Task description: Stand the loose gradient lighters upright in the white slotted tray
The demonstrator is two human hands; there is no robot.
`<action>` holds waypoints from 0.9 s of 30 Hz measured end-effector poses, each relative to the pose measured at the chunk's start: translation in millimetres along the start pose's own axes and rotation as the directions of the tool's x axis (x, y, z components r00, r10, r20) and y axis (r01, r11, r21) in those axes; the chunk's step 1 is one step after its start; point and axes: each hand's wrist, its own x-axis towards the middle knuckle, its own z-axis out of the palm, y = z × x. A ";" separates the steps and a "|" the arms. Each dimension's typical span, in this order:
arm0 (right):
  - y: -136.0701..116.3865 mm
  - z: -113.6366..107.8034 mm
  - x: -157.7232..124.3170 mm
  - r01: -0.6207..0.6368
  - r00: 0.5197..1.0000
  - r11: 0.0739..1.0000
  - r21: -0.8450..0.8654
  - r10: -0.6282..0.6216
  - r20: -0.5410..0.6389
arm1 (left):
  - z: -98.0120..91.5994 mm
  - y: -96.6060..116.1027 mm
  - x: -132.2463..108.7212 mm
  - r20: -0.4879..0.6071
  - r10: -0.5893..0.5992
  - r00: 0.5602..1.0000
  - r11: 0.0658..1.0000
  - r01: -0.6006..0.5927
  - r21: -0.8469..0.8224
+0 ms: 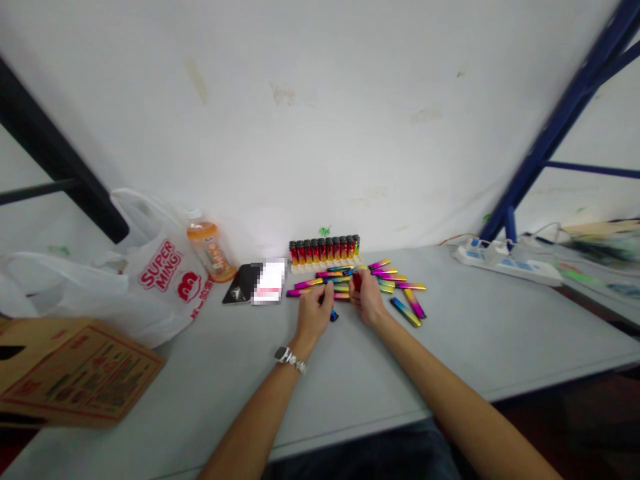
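My left hand (315, 310), with a metal watch at its wrist, is closed in a pinch; what its fingertips hold is too small to make out. A dark blue piece (334, 315) shows just beside it. My right hand (367, 297) is wrapped round a red object (357, 282), mostly hidden by the fingers. Shiny multicoloured sticks (414, 303) lie scattered around and behind both hands. Behind them, against the wall, a pale rack (300, 269) holds a row of upright red-and-yellow lighters with black tops (325, 251).
Left of the sticks are a black flat object (243, 285), a blurred white packet (269, 283), an orange bottle (211, 250), a plastic bag (165, 280) and a cardboard box (80, 370). A white power strip (510, 265) lies right, near a blue frame post (540, 147).
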 end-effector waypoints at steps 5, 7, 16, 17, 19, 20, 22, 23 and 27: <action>4.0 -0.3 0.8 -0.010 0.998 1.000 0.010 0.011 -0.055 | 0.8 -0.8 -0.6 -0.011 -0.004 1.000 1.000 0.004 0.018; 7.0 -1.3 2.3 0.007 1.000 0.999 0.040 -0.007 -0.019 | 0.9 -1.0 -0.6 -0.005 -0.001 1.000 1.000 0.001 0.015; 10.3 1.0 2.5 0.259 0.963 0.966 0.011 -0.259 0.070 | -1.5 1.8 0.8 0.001 0.000 1.000 1.000 0.000 0.025; 10.7 0.2 2.5 0.278 0.959 0.960 -0.026 -0.276 0.059 | -2.0 2.2 0.8 0.000 0.001 1.000 1.000 -0.001 0.028; 12.0 -2.0 2.7 0.344 0.939 0.931 -0.127 -0.345 0.011 | -3.0 2.2 1.0 -0.002 0.001 1.000 1.000 -0.001 0.028; 12.6 -3.2 3.0 0.385 0.919 0.904 -0.187 -0.394 -0.013 | -3.4 1.9 1.2 -0.004 0.001 1.000 1.000 -0.001 0.026; 13.2 -5.4 3.3 0.455 0.872 0.838 -0.301 -0.488 -0.041 | -4.2 0.7 1.7 -0.012 0.000 1.000 1.000 0.000 0.018; 13.1 -6.2 3.3 0.478 0.851 0.806 -0.349 -0.524 -0.046 | -4.5 -0.1 2.0 -0.018 0.000 1.000 1.000 0.001 0.014; 11.2 -7.8 3.3 0.499 0.808 0.729 -0.468 -0.586 -0.051 | -4.6 -3.0 2.6 -0.031 0.003 1.000 1.000 -0.003 0.007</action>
